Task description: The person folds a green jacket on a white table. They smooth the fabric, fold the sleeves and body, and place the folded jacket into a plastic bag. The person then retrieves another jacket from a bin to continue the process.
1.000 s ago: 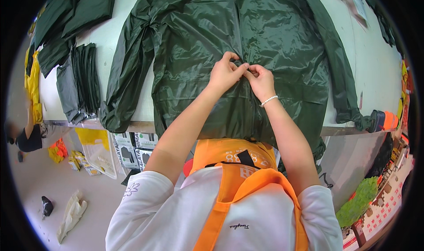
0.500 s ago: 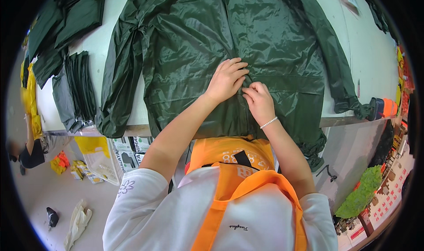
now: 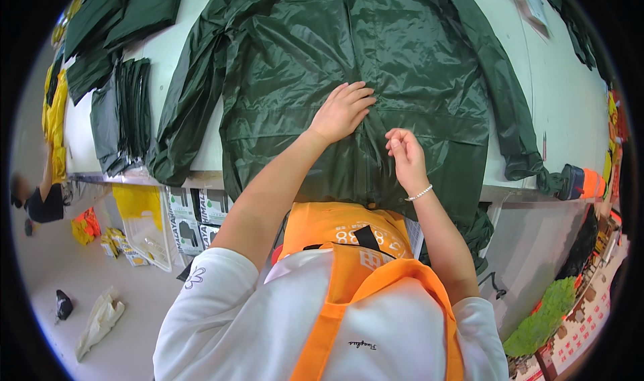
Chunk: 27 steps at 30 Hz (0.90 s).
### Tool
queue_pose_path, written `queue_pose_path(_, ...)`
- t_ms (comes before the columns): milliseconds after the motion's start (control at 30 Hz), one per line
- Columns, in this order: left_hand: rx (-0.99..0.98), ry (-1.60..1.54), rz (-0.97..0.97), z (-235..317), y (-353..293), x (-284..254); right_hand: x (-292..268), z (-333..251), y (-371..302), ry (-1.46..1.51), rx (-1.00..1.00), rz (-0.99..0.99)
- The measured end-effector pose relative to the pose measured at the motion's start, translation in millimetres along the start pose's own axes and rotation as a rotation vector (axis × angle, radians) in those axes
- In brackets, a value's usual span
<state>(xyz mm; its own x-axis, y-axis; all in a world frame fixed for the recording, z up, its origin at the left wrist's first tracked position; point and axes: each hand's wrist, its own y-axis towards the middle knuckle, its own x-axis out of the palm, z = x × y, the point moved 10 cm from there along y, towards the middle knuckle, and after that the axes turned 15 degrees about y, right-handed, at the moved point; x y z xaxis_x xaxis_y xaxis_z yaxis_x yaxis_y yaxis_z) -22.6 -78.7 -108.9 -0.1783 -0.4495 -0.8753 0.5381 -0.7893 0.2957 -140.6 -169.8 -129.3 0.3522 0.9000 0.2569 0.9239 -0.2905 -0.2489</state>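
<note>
A dark green rain jacket (image 3: 288, 52) lies spread front up on the white table, its sleeves reaching down both sides. My left hand (image 3: 343, 111) rests open on it, palm down, fingers stretched over the front strip at mid-chest. Just right of that strip, the loose front flap (image 3: 376, 139) stands up in folds. My right hand (image 3: 406, 158), with a beaded bracelet at the wrist, is beside the flap. Its fingers are curled in toward the thumb; what they hold, if anything, does not show.
Folded dark green garments (image 3: 124, 106) stand in a stack at the table's left, with more behind. An orange-and-black object (image 3: 582, 182) sits at the right edge. Below the left edge are a white crate (image 3: 149, 240) and printed boxes. Another person (image 3: 47, 200) is at far left.
My right hand has moved right and slightly down, away from the front strip. The flap now stands more raised. My left hand stays nearly in place; the view has shifted slightly.
</note>
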Motion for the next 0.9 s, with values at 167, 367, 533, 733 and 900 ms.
queue_pose_path(167, 0.002, 0.074, -0.009, -2.7, -3.3, 1.9, 14.8, -9.1, -31.2, -0.473, -0.062, -0.209)
queue_pose_path(367, -0.735, 0.119, -0.12, -18.2, -40.1, -13.5, 28.0, 2.7, 15.7, -0.613, -0.08, 0.016)
queue_pose_path(533, -0.822, -0.031, -0.276, -36.6, -55.3, 12.3, 32.0, 11.5, 18.9, -0.671, -0.057, 0.081)
queue_pose_path(733, -1.042, -0.586, -0.283, -45.5, -77.2, 42.4, 31.4, 20.6, 27.1, -0.63, 0.029, 0.106)
queue_pose_path(900, -0.911, -0.757, -0.21, -41.8, -76.2, 45.3, 22.0, 34.7, 37.3, -0.463, 0.159, 0.011)
